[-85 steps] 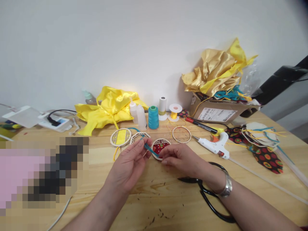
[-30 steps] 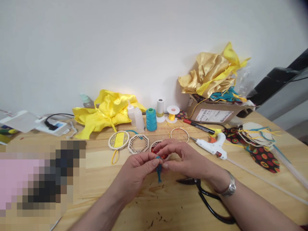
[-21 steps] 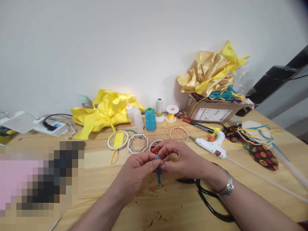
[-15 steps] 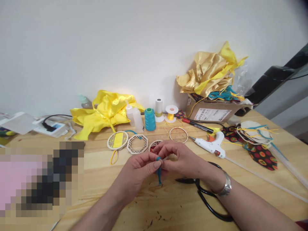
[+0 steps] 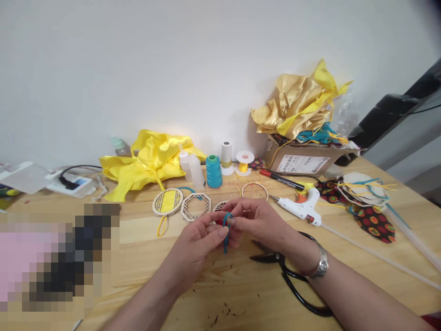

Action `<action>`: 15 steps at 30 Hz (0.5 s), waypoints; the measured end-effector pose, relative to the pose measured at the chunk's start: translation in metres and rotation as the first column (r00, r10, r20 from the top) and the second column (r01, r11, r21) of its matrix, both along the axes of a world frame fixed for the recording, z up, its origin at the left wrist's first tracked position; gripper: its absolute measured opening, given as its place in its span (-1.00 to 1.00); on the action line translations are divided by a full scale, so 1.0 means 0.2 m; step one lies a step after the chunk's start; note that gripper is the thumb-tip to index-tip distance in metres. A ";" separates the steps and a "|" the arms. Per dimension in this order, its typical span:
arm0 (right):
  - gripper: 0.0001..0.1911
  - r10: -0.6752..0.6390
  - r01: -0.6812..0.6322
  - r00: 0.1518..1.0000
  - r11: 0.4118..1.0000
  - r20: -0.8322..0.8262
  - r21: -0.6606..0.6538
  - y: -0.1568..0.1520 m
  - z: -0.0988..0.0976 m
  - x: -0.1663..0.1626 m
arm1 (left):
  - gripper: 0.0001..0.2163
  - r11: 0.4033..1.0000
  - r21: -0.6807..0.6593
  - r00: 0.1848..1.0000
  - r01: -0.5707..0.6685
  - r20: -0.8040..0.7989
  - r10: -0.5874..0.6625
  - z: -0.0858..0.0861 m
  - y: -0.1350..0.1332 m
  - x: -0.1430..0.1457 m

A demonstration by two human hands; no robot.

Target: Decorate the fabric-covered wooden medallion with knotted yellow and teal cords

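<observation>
My left hand [image 5: 196, 246] and my right hand [image 5: 259, 221] meet over the wooden table [image 5: 144, 257], fingertips pinched together on a short teal cord [image 5: 226, 230] that loops up and hangs down between them. Just behind the fingers lies a round wooden ornament with red fabric [image 5: 220, 206], mostly hidden by the hands. A silver bracelet sits on my right wrist. Black scissors [image 5: 289, 280] lie on the table beneath my right forearm.
A yellow-filled ornament [image 5: 167, 201], an octagonal frame [image 5: 196, 206] and a plain ring [image 5: 255, 191] lie behind. Teal thread cone [image 5: 214, 171], glue bottles [image 5: 193, 166], yellow satin [image 5: 151, 161], white glue gun [image 5: 303, 207], red marker [image 5: 280, 178], cardboard box with gold fabric [image 5: 303, 158], patterned cloth [image 5: 372, 216].
Both hands drew the teal cord off the red ornament toward me, then pinched it together. Since half a second ago the cord has been raised slightly into a loop between the fingertips.
</observation>
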State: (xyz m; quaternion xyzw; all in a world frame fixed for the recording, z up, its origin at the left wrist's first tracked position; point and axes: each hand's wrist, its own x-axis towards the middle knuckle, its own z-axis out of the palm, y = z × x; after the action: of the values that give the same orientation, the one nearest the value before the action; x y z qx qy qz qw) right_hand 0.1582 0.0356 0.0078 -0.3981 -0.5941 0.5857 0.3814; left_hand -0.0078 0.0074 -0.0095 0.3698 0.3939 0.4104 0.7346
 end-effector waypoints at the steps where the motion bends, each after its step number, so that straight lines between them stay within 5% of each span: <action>1: -0.80 -0.004 0.004 1.000 1.000 0.004 0.004 0.00 0.00 0.00 | -0.76 1.000 -0.005 1.000 -0.006 0.001 0.006 0.00 0.00 0.00; 15: -0.93 -0.002 0.000 0.999 0.999 0.050 0.050 0.01 -0.04 -0.01 | -0.67 0.987 0.152 0.875 0.059 -0.483 0.022 0.01 -0.02 0.01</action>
State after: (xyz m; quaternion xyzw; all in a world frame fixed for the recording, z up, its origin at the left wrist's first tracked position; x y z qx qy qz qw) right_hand 0.1562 0.0367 -0.0008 -0.4031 -0.6178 0.5603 0.3766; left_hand -0.0067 0.0043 -0.0068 0.5225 0.5267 0.3288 0.5844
